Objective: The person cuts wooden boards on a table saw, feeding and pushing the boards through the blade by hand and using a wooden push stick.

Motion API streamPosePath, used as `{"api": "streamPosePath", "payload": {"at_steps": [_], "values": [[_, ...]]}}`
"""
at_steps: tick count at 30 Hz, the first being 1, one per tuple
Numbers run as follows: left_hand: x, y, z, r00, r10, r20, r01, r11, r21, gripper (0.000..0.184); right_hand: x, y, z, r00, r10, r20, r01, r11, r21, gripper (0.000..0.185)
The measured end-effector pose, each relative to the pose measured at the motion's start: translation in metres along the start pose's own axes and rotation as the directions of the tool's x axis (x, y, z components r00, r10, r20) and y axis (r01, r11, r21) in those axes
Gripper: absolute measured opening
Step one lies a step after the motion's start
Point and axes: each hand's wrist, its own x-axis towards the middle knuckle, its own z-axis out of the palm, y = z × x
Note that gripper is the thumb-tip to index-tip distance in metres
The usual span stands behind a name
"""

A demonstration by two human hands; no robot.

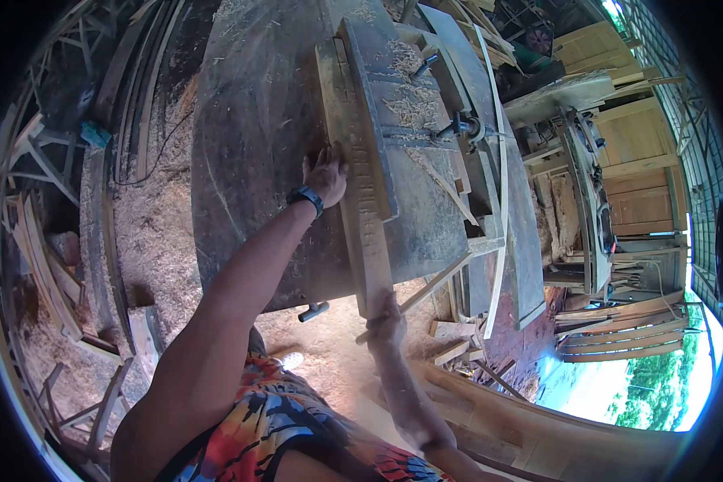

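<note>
A long wooden board [367, 217] with a row of notches or marks lies on the dark machine table [253, 145], along an upright fence [367, 120]. My left hand [327, 175], with a dark watch at the wrist, presses on the board's left side about midway, its fingers spread. At the near end, which juts past the table edge, my right hand [388, 324] is closed around the board. A thin wooden strip [435, 283] runs down to the right hand and shows again on its other side; whether the hand grips it too is hidden.
Clamps [462, 128] and wood shavings [414, 104] sit right of the fence. A metal handle [313, 312] sticks out below the table edge. Sawdust [165, 217] covers the floor at left, beside stacked planks [96, 241]. Wooden panels [635, 169] stand at right.
</note>
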Motion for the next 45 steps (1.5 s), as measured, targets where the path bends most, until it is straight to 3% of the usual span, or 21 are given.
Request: {"api": "streamPosePath", "payload": {"at_steps": [3, 5, 7, 8, 11, 12, 15, 19, 25, 33, 36, 42, 45], "values": [[0.017, -0.008, 0.004, 0.998, -0.042, -0.039, 0.039, 0.996, -0.080, 0.061, -0.001, -0.010, 0.016, 0.999, -0.021, 0.039, 0.019, 0.998, 0.053, 0.035], [0.031, -0.018, 0.010, 1.000, 0.000, -0.023, 0.001, 0.998, 0.058, 0.061, 0.001, -0.013, 0.018, 0.999, -0.021, 0.038, 0.020, 0.999, 0.036, 0.039], [0.026, -0.015, 0.009, 1.000, 0.010, 0.001, -0.010, 0.995, 0.097, 0.061, -0.008, -0.014, 0.019, 0.998, -0.063, 0.021, 0.063, 0.998, 0.000, 0.043], [0.026, -0.014, 0.005, 1.000, -0.001, 0.006, 0.000, 0.998, 0.070, 0.060, -0.020, -0.022, 0.008, 0.996, -0.021, 0.085, 0.033, 0.990, -0.135, 0.038], [0.025, -0.015, 0.002, 0.999, -0.021, -0.035, 0.019, 0.998, -0.066, 0.060, -0.032, -0.004, -0.006, 0.984, -0.146, 0.106, 0.133, 0.984, 0.120, 0.041], [0.026, -0.016, 0.005, 0.998, -0.029, -0.056, 0.022, 0.992, -0.124, 0.060, -0.045, -0.017, -0.001, 0.999, -0.054, -0.007, 0.055, 0.997, 0.054, 0.047], [0.028, -0.019, 0.010, 0.998, 0.000, -0.063, -0.002, 0.999, -0.040, 0.059, -0.057, -0.023, 0.003, 0.989, -0.108, 0.097, 0.103, 0.993, 0.056, 0.050], [0.027, -0.019, 0.006, 0.998, 0.004, -0.059, -0.007, 0.999, -0.041, 0.060, -0.063, -0.040, 0.017, 0.994, -0.015, 0.105, 0.022, 0.998, -0.066, 0.052], [0.037, -0.021, 0.001, 0.997, 0.012, -0.080, -0.014, 0.999, -0.029, 0.060, -0.053, -0.044, 0.030, 0.991, -0.038, 0.131, 0.022, 0.992, 0.123, 0.051], [0.071, -0.032, -0.011, 0.998, -0.002, -0.056, 0.000, 0.999, -0.033, 0.060, -0.034, -0.054, 0.059, 0.985, -0.083, 0.149, 0.062, 0.988, 0.144, 0.049], [0.080, -0.034, -0.020, 0.999, 0.006, 0.036, -0.009, 0.998, 0.066, 0.057, -0.027, -0.057, 0.068, 0.986, -0.076, 0.151, 0.052, 0.986, 0.155, 0.048], [0.099, -0.038, -0.027, 0.998, -0.062, -0.005, 0.062, 0.997, 0.045, 0.058, -0.011, -0.061, 0.085, 0.994, -0.038, 0.102, 0.022, 0.988, 0.156, 0.045], [0.089, -0.034, -0.013, 0.997, -0.063, -0.054, 0.062, 0.998, -0.026, 0.056, -0.003, -0.052, 0.076, 0.979, -0.092, 0.183, 0.066, 0.988, 0.142, 0.053]]}}
